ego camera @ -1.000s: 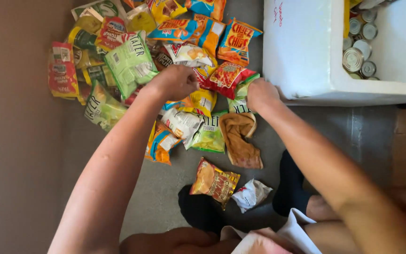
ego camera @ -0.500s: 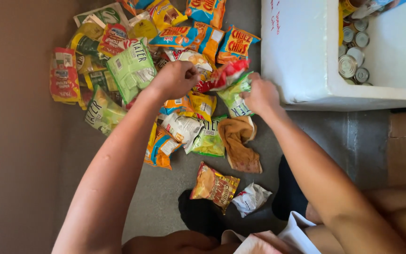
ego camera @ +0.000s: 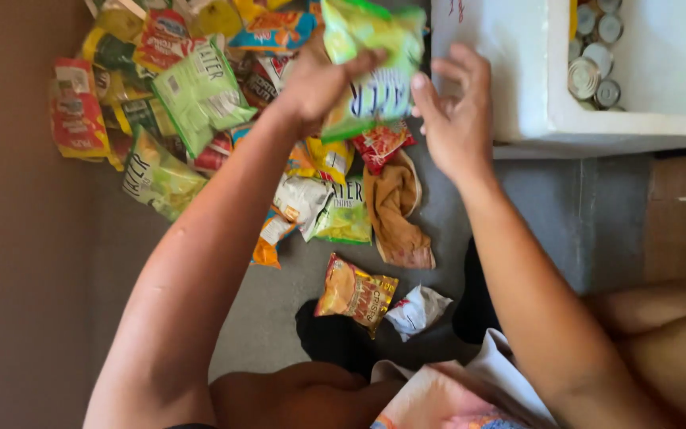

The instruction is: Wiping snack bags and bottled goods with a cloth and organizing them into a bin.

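My left hand grips a light green chip bag by its left side and holds it up above a heap of snack bags on the grey floor. My right hand hovers just right of the bag with fingers spread, not clearly touching it. Under the raised bag lie a red bag and a crumpled brown bag.
A white foam cooler with several cans inside stands at the top right. An orange chip bag and a white crumpled wrapper lie near my knees. A brown wall runs along the left.
My left hand has lifted the green bag out of the pile. My right hand has left the pile, risen and opened beside the bag.
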